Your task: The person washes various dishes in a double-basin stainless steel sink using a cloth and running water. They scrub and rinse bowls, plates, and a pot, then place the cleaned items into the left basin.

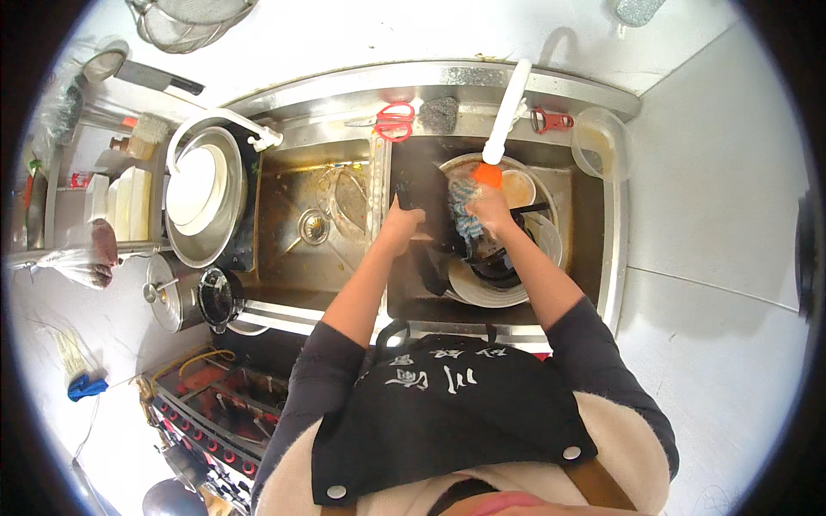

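My left hand (401, 226) grips the near left side of a dark, blurred vessel (421, 180), tilted over the right sink basin (584, 232). In my right hand (492, 209) is a bunched blue-and-white striped cloth (464, 205), pressed against or close to the vessel's right side. Just above that hand is the orange end (488, 175) of the white faucet (508, 113). Underneath, a large round pan (550, 187) holds a small pale bowl (518, 188). Nearer me sits a whitish round dish (481, 293) with black cookware partly hidden by my right forearm.
Red-handled scissors (395, 121), a steel scouring pad (439, 115), a red peeler (553, 120) and a clear plastic tub (601, 145) line the back ledge. The left basin (290, 258) has a drain strainer (313, 227). Further left, a steel bowl (235, 226) holds white dishes.
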Demonstrator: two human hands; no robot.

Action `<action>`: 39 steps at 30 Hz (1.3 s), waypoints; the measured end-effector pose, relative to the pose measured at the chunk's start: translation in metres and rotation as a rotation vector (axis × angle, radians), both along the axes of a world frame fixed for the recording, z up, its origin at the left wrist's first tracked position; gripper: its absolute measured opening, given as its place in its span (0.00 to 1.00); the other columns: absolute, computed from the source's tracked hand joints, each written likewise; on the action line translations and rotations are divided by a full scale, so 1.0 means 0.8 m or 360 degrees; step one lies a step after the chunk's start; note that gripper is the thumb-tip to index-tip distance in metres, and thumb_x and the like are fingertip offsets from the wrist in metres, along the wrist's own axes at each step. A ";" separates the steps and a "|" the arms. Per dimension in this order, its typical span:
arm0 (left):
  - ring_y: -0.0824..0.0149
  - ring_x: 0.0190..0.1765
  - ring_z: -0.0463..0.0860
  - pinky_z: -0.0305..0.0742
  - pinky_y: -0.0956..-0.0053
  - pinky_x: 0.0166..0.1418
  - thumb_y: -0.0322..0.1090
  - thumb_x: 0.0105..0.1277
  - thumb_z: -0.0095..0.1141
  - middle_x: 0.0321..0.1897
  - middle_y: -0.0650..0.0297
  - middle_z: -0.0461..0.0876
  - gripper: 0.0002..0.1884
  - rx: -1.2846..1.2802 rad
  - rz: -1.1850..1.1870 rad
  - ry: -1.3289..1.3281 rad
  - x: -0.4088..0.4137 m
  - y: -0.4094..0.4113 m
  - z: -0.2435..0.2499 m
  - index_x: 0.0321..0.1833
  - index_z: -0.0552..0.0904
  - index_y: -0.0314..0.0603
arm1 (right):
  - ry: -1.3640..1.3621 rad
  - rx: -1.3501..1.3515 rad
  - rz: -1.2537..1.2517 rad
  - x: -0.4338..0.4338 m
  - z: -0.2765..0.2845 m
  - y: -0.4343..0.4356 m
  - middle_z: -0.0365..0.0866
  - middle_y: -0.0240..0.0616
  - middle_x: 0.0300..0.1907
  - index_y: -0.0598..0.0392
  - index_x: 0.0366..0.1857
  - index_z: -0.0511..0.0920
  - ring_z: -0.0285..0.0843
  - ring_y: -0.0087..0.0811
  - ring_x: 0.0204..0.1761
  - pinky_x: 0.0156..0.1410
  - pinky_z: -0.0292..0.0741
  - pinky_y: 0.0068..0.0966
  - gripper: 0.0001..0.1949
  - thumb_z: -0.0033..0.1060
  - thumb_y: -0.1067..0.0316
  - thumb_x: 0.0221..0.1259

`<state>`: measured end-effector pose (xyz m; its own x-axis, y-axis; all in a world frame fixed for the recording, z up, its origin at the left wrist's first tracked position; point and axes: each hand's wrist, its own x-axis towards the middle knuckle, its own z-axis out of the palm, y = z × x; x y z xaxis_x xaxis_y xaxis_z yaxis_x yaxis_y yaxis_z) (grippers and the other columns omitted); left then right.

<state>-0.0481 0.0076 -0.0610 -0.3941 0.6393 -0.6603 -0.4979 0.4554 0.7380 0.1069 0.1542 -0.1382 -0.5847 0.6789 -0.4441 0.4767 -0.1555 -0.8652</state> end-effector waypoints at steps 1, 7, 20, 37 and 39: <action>0.57 0.49 0.83 0.86 0.54 0.38 0.20 0.59 0.50 0.54 0.57 0.78 0.32 0.0052 -0.0007 -0.0033 0.004 0.000 -0.001 0.69 0.65 0.43 | 0.0133 0.0075 0.0080 0.003 0.032 -0.011 0.85 0.46 0.41 0.54 0.50 0.82 0.82 0.38 0.43 0.51 0.77 0.31 0.21 0.64 0.68 0.46; 0.59 0.50 0.82 0.82 0.62 0.46 0.22 0.61 0.53 0.52 0.57 0.78 0.26 0.0346 -0.0341 0.0002 0.023 0.018 0.007 0.64 0.70 0.44 | 0.0659 0.0640 0.0256 -0.026 0.125 -0.050 0.74 0.45 0.52 0.49 0.53 0.80 0.67 0.43 0.61 0.69 0.64 0.36 0.20 0.69 0.57 0.56; 0.48 0.67 0.71 0.76 0.41 0.58 0.51 0.70 0.57 0.67 0.54 0.70 0.33 0.0419 0.0113 -0.0410 0.039 0.024 0.046 0.74 0.63 0.47 | 0.0413 0.0601 -0.0616 -0.081 0.068 -0.046 0.77 0.61 0.55 0.62 0.60 0.74 0.75 0.57 0.58 0.63 0.70 0.43 0.32 0.62 0.45 0.59; 0.61 0.44 0.84 0.86 0.64 0.34 0.22 0.60 0.55 0.48 0.59 0.81 0.24 0.0195 -0.0110 0.0108 0.049 0.014 0.061 0.61 0.73 0.40 | -0.0014 0.1139 -0.0570 -0.024 0.059 -0.033 0.69 0.62 0.57 0.51 0.57 0.73 0.68 0.60 0.60 0.65 0.67 0.47 0.25 0.66 0.53 0.58; 0.61 0.44 0.84 0.86 0.64 0.33 0.22 0.61 0.55 0.48 0.59 0.81 0.23 0.0219 -0.0168 0.0076 0.040 0.019 0.056 0.61 0.73 0.40 | 0.0496 0.0719 -0.0600 -0.048 0.085 -0.042 0.69 0.60 0.58 0.51 0.57 0.73 0.68 0.58 0.60 0.65 0.67 0.44 0.25 0.66 0.51 0.59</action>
<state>-0.0159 0.0230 -0.0161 -0.3487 0.7617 -0.5460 -0.4156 0.3965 0.8186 0.0686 0.1209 -0.0704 -0.3255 0.9418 0.0836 0.1777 0.1478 -0.9729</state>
